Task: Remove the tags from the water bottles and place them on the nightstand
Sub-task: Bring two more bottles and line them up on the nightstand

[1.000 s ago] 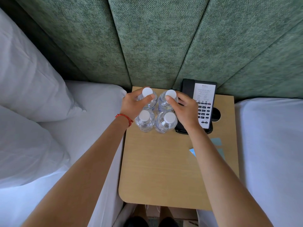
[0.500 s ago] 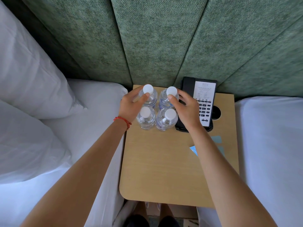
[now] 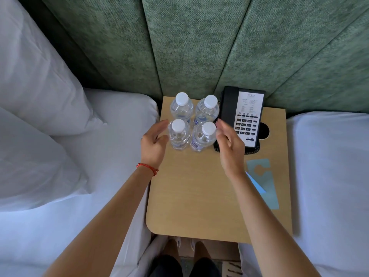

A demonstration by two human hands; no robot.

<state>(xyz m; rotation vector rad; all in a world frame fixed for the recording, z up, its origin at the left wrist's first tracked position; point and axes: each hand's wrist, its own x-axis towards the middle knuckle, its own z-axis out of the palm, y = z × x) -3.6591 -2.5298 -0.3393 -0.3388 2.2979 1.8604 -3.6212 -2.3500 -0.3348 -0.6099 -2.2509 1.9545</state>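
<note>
A person stands at the near edge of a light wood nightstand point(image 3: 191, 196) set between two white-sheeted beds, feet just visible below its rounded front corner, both bare forearms reaching forward over the tabletop. On the right side of the surface, partly under the right forearm, lie pale teal paper tags point(image 3: 267, 186), one with a round neck cutout, with a brighter blue piece showing beside the arm. The left hand point(image 3: 153, 144), a red string bracelet point(image 3: 147, 168) at its wrist, hovers just left of the near-left water bottle point(image 3: 178, 134), fingers loosely spread and holding nothing; whether the fingertips touch the bottle cannot be told. The right hand point(image 3: 227, 144) hangs just right of the near-right water bottle point(image 3: 203, 136), fingers relaxed and slightly curved, also holding nothing, its fingertips close to the cap. Four clear, white-capped bottles stand upright in a tight square at the far left of the tabletop, the far-left bottle point(image 3: 181, 106) and far-right bottle point(image 3: 207, 109) directly behind the near pair, all touching or nearly touching; no tags hang on their necks. Just right of the bottles sits a black desk telephone point(image 3: 243, 118) with a white faceplate and dark keypad, its coiled cord at the near end, partly covering a round hole point(image 3: 264, 130) in the tabletop. White pillows point(image 3: 40, 80) rest on the left bed. Behind everything rises a green upholstered panelled headboard point(image 3: 189, 47).
</note>
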